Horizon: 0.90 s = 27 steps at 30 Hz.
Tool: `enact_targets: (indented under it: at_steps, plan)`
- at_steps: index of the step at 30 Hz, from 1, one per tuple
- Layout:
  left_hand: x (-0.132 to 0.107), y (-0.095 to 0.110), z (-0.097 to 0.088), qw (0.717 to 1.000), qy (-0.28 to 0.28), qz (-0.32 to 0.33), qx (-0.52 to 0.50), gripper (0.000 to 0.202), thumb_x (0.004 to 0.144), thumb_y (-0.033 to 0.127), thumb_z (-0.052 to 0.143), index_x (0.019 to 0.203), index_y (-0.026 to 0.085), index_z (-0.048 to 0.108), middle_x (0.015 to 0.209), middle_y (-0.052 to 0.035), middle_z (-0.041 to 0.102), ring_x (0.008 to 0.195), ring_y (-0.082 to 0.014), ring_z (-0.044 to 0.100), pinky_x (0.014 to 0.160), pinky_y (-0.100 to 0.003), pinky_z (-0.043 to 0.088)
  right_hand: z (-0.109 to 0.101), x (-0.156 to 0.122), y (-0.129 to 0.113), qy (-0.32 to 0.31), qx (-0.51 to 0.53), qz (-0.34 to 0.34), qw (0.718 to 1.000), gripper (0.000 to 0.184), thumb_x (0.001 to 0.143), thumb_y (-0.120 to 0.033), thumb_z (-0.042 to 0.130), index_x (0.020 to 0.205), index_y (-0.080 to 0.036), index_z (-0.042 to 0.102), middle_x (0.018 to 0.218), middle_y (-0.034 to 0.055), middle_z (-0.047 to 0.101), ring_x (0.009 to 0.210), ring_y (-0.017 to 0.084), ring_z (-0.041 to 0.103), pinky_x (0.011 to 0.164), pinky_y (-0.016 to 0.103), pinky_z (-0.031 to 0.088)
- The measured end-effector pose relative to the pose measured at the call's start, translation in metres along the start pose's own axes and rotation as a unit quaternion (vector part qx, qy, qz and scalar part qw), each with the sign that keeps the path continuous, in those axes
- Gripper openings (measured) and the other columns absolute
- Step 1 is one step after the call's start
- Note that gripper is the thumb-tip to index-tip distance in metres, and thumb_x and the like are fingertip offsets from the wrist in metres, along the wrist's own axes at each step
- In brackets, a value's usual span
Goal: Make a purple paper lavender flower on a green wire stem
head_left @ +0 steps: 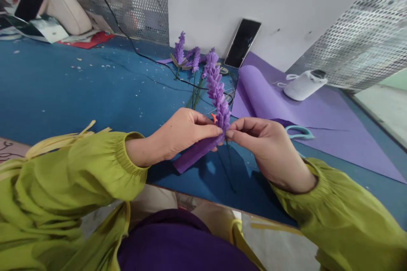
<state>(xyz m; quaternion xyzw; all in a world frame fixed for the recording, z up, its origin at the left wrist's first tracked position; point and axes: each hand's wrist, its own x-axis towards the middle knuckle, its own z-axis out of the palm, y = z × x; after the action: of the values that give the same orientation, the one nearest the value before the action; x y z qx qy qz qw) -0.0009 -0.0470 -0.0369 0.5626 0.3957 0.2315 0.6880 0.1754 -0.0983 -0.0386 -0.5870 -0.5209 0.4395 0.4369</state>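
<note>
purple, crinkly, paper-like material: a ruffled flower spike, held tilted between both hands above the blue table, near its front edge. probably very light, soft and springy in the petals, easily crushed or torn, hardly slippery. best taken low, at the gathered base or by the thin green stem, likely stiffer than the petals; pressure on the upper ruffles best avoided.

left hand: thumb and fingers pinching the base, with a flat purple strip trailing below the palm. right hand: thumb and forefinger pressed together on the same base from the other side, beside the stem.

as for containers, only one possible: a rounded white object with a dark top, on the large purple sheet; contents, if any, impossible to tell. just beside the right hand, a light-blue scissor handle.
</note>
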Motion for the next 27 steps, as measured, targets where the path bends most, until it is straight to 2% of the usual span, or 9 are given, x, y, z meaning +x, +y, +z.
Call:
enact_targets:
  at_steps: [5,8,11,15,18,20,22,23,27]
  plan:
    - [0.001,-0.002,0.001,1.000,0.007,0.018,0.015,0.014,0.077,0.023,0.066,0.068,0.013,0.071,0.066,-0.0023,0.071,0.056,-0.0084,0.061,0.056,-0.018,0.046,0.004,-0.002,-0.001,0.040,-0.088,-0.058,0.994,0.009,0.072,-0.025,0.069,0.068,-0.017,0.066,0.066,0.0003,0.066,0.061,0.012,0.056,0.059,0.025,0.042]
    - [0.002,-0.003,0.001,0.999,0.018,0.014,0.026,0.014,0.075,0.022,0.065,0.064,0.014,0.069,0.061,-0.0004,0.067,0.051,-0.0068,0.054,0.049,-0.017,0.039,0.007,-0.005,-0.003,0.070,-0.192,-0.127,0.971,0.008,0.073,-0.020,0.065,0.065,-0.018,0.064,0.063,-0.0007,0.064,0.059,0.011,0.055,0.058,0.025,0.042]
    - [0.003,-0.003,0.003,0.999,0.019,0.027,0.023,0.019,0.073,0.022,0.065,0.057,0.014,0.062,0.052,0.0037,0.056,0.047,-0.0049,0.044,0.045,-0.018,0.032,0.008,-0.009,-0.003,0.099,-0.295,-0.220,0.925,0.009,0.073,-0.014,0.063,0.065,-0.018,0.061,0.063,-0.0014,0.063,0.059,0.011,0.055,0.058,0.025,0.041]
    - [0.005,-0.003,0.004,0.998,0.019,0.050,0.020,0.029,0.073,0.033,0.069,0.055,0.015,0.055,0.052,0.0042,0.047,0.051,-0.0068,0.041,0.049,-0.020,0.035,0.011,-0.010,0.002,0.127,-0.411,-0.336,0.838,0.011,0.074,-0.010,0.061,0.066,-0.017,0.057,0.064,0.0006,0.059,0.062,0.015,0.056,0.060,0.029,0.041]
    - [0.005,-0.004,0.004,0.996,0.038,0.064,0.054,0.035,0.074,0.038,0.067,0.053,0.015,0.051,0.051,0.0048,0.042,0.051,-0.0069,0.037,0.047,-0.021,0.030,0.012,-0.009,0.005,0.128,-0.477,-0.385,0.780,0.014,0.078,-0.011,0.058,0.065,-0.017,0.056,0.063,0.0022,0.057,0.062,0.017,0.055,0.060,0.033,0.040]
    - [0.005,-0.005,0.003,0.993,0.053,0.064,0.084,0.036,0.076,0.036,0.065,0.052,0.016,0.048,0.049,0.0059,0.036,0.048,-0.0058,0.030,0.044,-0.022,0.022,0.011,-0.010,0.005,0.119,-0.496,-0.405,0.758,0.017,0.081,-0.012,0.057,0.065,-0.017,0.057,0.064,0.0034,0.059,0.063,0.018,0.056,0.061,0.034,0.040]
    - [0.005,-0.006,0.001,0.991,0.061,0.058,0.106,0.034,0.076,0.034,0.064,0.052,0.016,0.049,0.049,0.0065,0.033,0.046,-0.0055,0.025,0.043,-0.023,0.016,0.009,-0.010,0.005,0.101,-0.489,-0.413,0.762,0.016,0.084,-0.014,0.057,0.068,-0.017,0.060,0.068,0.0041,0.063,0.066,0.019,0.059,0.064,0.034,0.041]
    - [0.005,-0.007,0.000,0.991,0.059,0.054,0.110,0.032,0.076,0.034,0.063,0.052,0.016,0.050,0.048,0.0064,0.034,0.046,-0.0056,0.024,0.043,-0.024,0.015,0.007,-0.010,0.004,0.090,-0.471,-0.405,0.778,0.015,0.085,-0.015,0.058,0.071,-0.017,0.062,0.070,0.0039,0.065,0.068,0.018,0.061,0.065,0.034,0.042]
    - [0.005,-0.008,-0.003,0.993,0.045,0.054,0.090,0.029,0.076,0.033,0.062,0.055,0.015,0.056,0.050,0.0042,0.043,0.048,-0.0067,0.032,0.045,-0.023,0.023,-0.003,-0.008,-0.001,0.071,-0.308,-0.257,0.913,0.012,0.087,-0.023,0.061,0.079,-0.020,0.069,0.076,0.0007,0.071,0.071,0.015,0.063,0.067,0.029,0.046]
